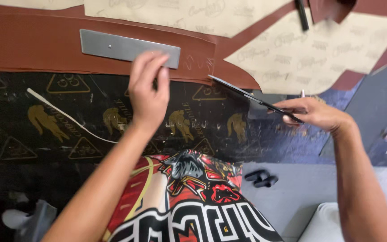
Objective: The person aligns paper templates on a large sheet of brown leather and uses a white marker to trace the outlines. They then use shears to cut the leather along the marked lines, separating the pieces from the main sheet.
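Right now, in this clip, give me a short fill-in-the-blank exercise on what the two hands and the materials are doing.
1. The left hand presses down on a grey ____ bar.
2. The right hand holds a pair of ____, blades pointing at the sheet's edge.
3. The bar lies on a ____-coloured leather sheet.
4. Beige paper patterns lie ____ the leather sheet.

Missing words: metal; scissors; brown; on

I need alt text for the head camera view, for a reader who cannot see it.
A person's left hand rests on brown leather by a grey metal bar, while the right hand holds scissors at the leather's edge. Beige paper patterns lie on the leather, over a dark printed table cover.
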